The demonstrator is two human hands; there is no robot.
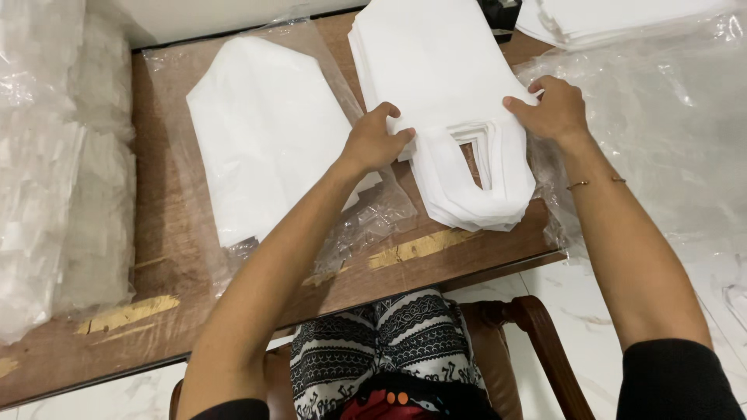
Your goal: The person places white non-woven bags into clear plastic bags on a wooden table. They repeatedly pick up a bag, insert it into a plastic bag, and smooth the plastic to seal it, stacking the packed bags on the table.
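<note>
A thick stack of white bags with cut-out handles (443,85) lies on the brown wooden table (171,257), handles toward me. My left hand (375,140) presses on the stack's left edge near the handle cut-out. At the right edge, my right hand (551,109) grips the top layers, and a thin bracelet sits on that wrist. To the left, a folded white bag lies inside a clear plastic sleeve (264,132), flat on the table.
Bundles of clear-wrapped white material (54,163) are piled at the left. Crinkled clear plastic sheeting (669,124) covers the right side. More white bags (615,19) lie at the back right. A wooden chair arm (545,342) and white tiled floor are below.
</note>
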